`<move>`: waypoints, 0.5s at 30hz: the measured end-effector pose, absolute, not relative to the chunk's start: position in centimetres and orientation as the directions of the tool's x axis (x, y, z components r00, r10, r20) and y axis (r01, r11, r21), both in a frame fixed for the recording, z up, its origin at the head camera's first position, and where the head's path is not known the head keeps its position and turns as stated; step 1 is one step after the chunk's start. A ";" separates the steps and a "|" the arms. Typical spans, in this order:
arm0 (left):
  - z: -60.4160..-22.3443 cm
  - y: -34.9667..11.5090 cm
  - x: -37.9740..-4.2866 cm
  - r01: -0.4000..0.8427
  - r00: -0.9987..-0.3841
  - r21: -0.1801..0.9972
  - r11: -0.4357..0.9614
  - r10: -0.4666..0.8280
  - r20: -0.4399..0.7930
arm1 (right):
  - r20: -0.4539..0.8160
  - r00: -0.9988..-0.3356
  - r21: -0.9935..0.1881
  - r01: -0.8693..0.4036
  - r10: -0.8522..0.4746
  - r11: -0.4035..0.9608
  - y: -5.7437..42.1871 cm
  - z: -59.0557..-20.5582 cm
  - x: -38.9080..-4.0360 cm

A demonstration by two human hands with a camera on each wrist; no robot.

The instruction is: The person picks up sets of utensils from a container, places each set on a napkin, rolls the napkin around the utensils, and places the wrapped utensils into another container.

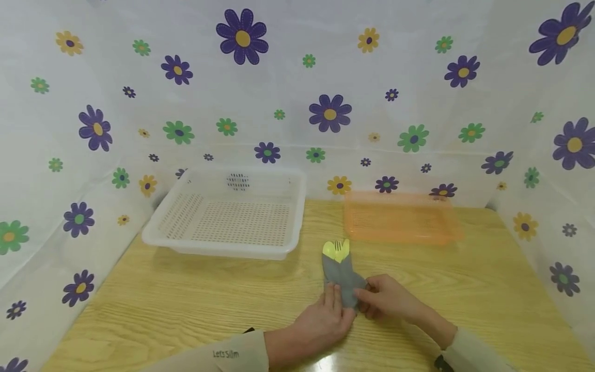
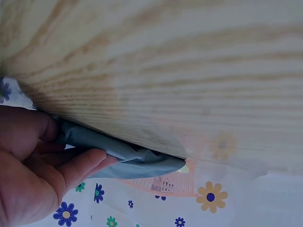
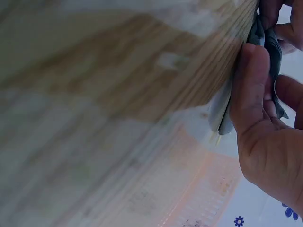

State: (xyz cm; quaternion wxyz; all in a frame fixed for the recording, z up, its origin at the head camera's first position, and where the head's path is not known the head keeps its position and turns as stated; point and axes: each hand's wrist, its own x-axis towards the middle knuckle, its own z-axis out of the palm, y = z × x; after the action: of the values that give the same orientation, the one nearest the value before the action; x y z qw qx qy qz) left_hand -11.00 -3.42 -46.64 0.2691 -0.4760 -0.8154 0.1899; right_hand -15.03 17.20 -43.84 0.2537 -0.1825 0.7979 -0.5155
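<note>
A grey cloth napkin (image 1: pixel 341 284) lies on the table, folded around yellow cutlery. The heads of a spoon (image 1: pixel 328 249), a fork (image 1: pixel 338 248) and a knife (image 1: pixel 345 249) stick out of its far end; their handles are hidden in the cloth. My left hand (image 1: pixel 323 320) holds the near part of the napkin, two fingers lying along its top and the thumb at the near edge. On the right side, my right hand (image 1: pixel 386 299) pinches a flap of the cloth (image 2: pixel 128 151) between thumb and fingers. Both hands touch the napkin in the right wrist view.
A white perforated plastic basket (image 1: pixel 223 249) stands at the back left of the wooden table (image 1: pixel 186 299). An orange translucent basket (image 1: pixel 400 235) is at the back right, beyond the cutlery. A flower-printed white curtain (image 1: pixel 279 88) encloses the back and sides.
</note>
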 end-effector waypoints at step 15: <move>-46.6 -3.7 -10.4 0.643 -0.407 -0.626 0.441 0.889 0.208 | -0.247 -0.834 -0.801 -0.110 -0.494 0.588 15.9 -43.6 -15.2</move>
State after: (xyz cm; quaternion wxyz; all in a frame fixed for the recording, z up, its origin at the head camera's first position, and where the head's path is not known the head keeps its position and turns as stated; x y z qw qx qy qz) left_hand -10.45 -3.66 -46.56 0.2658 -0.4753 -0.8061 0.2316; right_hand -15.24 15.85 -43.56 0.2288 -0.1753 0.8611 -0.4188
